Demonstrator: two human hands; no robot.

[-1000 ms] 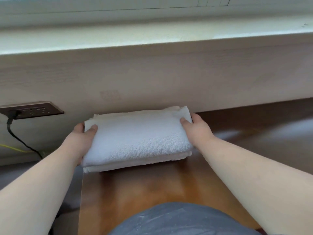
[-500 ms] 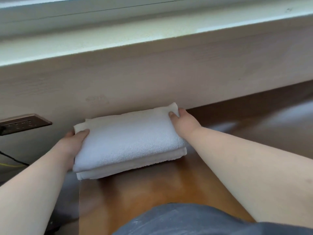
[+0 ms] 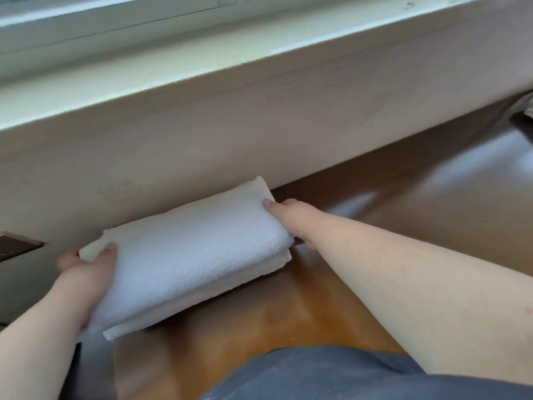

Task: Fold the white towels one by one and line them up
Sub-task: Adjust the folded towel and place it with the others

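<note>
Hands grip a folded white towel [image 3: 190, 252] at its two ends: the left hand [image 3: 86, 272] clasps the near-left end, thumb on top, and the right hand [image 3: 291, 220] pinches the far-right end. Between them the towel rests on the wooden table [image 3: 259, 321], its far edge against the wall [image 3: 259, 131].

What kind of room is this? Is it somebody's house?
Probably a room indoors, maybe in a home, though that is a guess. There is a window sill above a pale wall panel, a wall socket, and a shiny wooden table where hands hold a folded white towel.
</note>
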